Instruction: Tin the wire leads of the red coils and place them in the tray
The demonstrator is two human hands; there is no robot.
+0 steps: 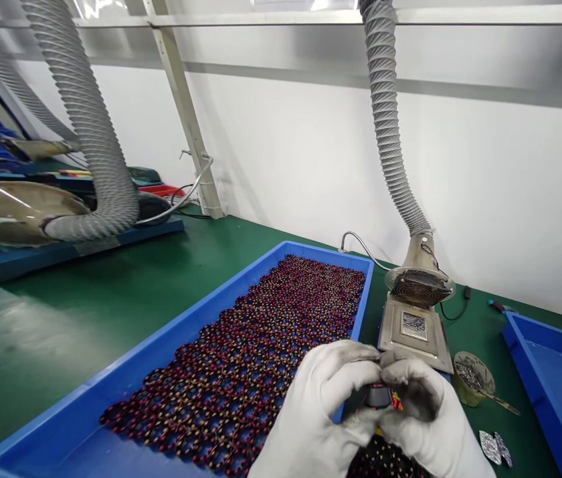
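Note:
Both my hands wear white gloves with grey-stained fingertips and meet low in the picture. My left hand [318, 411] and my right hand [425, 418] pinch together a small dark coil part [379, 396] with red wire showing. They hover over the near right corner of a long blue tray [171, 332]. The tray is filled with several rows of dark red wound ring coils [261, 352]. More coils [385, 461] lie under my wrists.
A small solder pot [414, 328] sits right of the tray under a grey ribbed extraction hose [390, 146] with a round fan intake [419, 287]. Nearby are a small cup with a spoon [473, 380], foil scraps [494, 448], another blue tray [555, 372], a second hose [92, 133] and a green mat [62, 318].

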